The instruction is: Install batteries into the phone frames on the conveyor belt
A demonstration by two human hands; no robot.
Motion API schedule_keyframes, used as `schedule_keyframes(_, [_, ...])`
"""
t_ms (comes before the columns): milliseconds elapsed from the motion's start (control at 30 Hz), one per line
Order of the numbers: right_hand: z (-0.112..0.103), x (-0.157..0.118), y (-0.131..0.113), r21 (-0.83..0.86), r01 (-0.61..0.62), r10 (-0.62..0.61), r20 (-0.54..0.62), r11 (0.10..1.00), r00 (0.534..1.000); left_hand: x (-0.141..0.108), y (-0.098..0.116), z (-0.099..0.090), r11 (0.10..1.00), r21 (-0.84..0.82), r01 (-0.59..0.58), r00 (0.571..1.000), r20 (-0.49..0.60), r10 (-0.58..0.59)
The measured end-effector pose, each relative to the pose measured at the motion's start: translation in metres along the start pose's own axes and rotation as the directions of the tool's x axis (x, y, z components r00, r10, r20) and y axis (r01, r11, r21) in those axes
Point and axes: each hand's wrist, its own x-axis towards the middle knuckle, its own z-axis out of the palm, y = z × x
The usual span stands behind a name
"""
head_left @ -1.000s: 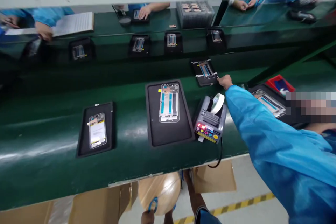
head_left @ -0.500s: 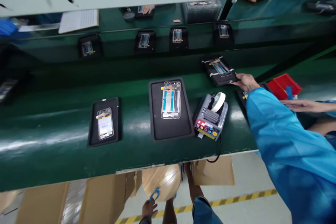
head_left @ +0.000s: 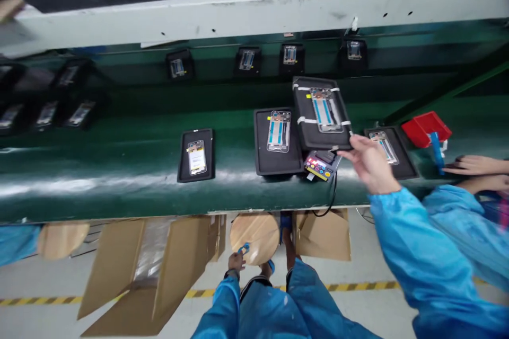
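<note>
Open hand, just beside taped black tray, green conveyor belt

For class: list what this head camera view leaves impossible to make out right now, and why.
Tape dispenser: mostly hidden under the black tray.
Hand at the tray: fingertips blurred, so any grip is unclear.
Far phone frames: too small to read.
Blue-handled tool: partly covered by fingers below the belt.

Green conveyor belt: three black trays in a row, each holding a phone frame. Taped tray overlaps electric tape dispenser. Red plastic bin at right end.
</note>
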Motion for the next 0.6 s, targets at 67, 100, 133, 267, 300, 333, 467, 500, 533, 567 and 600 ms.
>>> schedule_keyframes(67, [0.022,-0.03,0.032,0.035,-0.036,0.034,0.046,0.999,0.998,0.009,-0.001,-0.005,0.999,0.027,-0.016,1.0,0.005,0.016])
schedule_keyframes(100, [0.033,-0.04,0.048,0.037,-0.046,0.043,0.056,0.998,0.997,0.014,-0.002,-0.007,0.999,0.038,-0.027,1.0,0.012,0.027])
schedule_keyframes(133, [0.042,-0.048,0.061,0.03,-0.045,0.043,0.055,0.999,0.998,0.019,-0.003,-0.009,0.998,0.043,-0.04,0.999,0.022,0.039])
schedule_keyframes(267, [0.064,-0.058,0.095,-0.072,0.065,-0.068,-0.041,0.995,0.997,0.03,-0.01,-0.017,0.991,0.005,-0.131,0.989,0.071,0.13])
schedule_keyframes(300, [0.066,-0.058,0.098,-0.12,0.088,-0.096,-0.061,0.989,0.994,0.029,-0.013,-0.02,0.987,-0.018,-0.16,0.983,0.084,0.161])
schedule_keyframes(333, [0.068,-0.058,0.099,-0.171,0.101,-0.115,-0.072,0.98,0.991,0.026,-0.017,-0.024,0.98,-0.046,-0.192,0.976,0.099,0.195])
schedule_keyframes(467, [0.075,-0.062,0.095,-0.295,0.09,-0.126,-0.104,0.951,0.987,0.006,-0.038,-0.051,0.939,-0.158,-0.305,0.934,0.144,0.328])
schedule_keyframes(500, [0.078,-0.065,0.094,-0.305,0.087,-0.126,-0.112,0.948,0.986,0.001,-0.045,-0.06,0.928,-0.182,-0.327,0.924,0.147,0.354])
schedule_keyframes(533, [0.08,-0.067,0.094,-0.317,0.086,-0.131,-0.123,0.944,0.984,-0.004,-0.051,-0.068,0.917,-0.201,-0.345,0.915,0.147,0.376])
schedule_keyframes(567, [0.083,-0.07,0.095,-0.339,0.089,-0.141,-0.133,0.937,0.981,-0.007,-0.057,-0.077,0.907,-0.217,-0.361,0.907,0.144,0.395])
schedule_keyframes(600, [0.085,-0.072,0.095,-0.379,0.099,-0.162,-0.139,0.92,0.977,-0.01,-0.063,-0.086,0.898,-0.23,-0.376,0.901,0.137,0.412])
